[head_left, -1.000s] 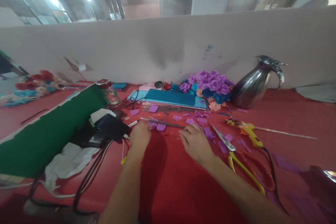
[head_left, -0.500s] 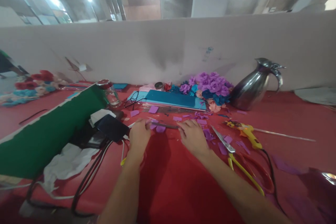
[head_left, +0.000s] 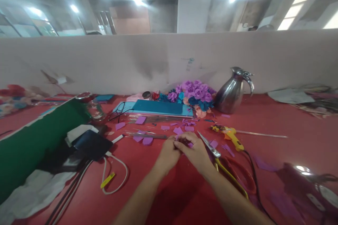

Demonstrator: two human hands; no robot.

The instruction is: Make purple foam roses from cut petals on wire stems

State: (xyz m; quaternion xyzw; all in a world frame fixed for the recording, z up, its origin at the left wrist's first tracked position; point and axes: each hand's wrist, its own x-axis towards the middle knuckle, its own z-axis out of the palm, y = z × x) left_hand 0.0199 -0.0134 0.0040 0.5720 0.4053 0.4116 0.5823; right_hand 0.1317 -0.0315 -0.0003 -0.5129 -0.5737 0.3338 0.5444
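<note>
My left hand [head_left: 169,154] and my right hand [head_left: 194,150] meet low over the middle of the red table, fingertips together. Their fingers are curled and pinched. Bits of purple show at and between the fingers, but whether that is a held piece or paper behind cannot be told. A thin dark stick [head_left: 154,135] lies just left of my left hand, over purple paper pieces [head_left: 148,141]. Close to the right of my right hand lie large scissors [head_left: 215,152], blades pointing away, with yellow and red handles.
A yellow glue gun [head_left: 235,140] with a clear glue stick lies right, its cord running forward. Behind are purple paper roses [head_left: 194,89], blue sheets [head_left: 158,107] and a metal jug [head_left: 229,93]. Left are a glass jar [head_left: 95,110], a green board [head_left: 44,147] and a white cable [head_left: 126,172].
My hands have come together from the two ends of the dark stick, which now lies free on the table. The view has swung to the right.
</note>
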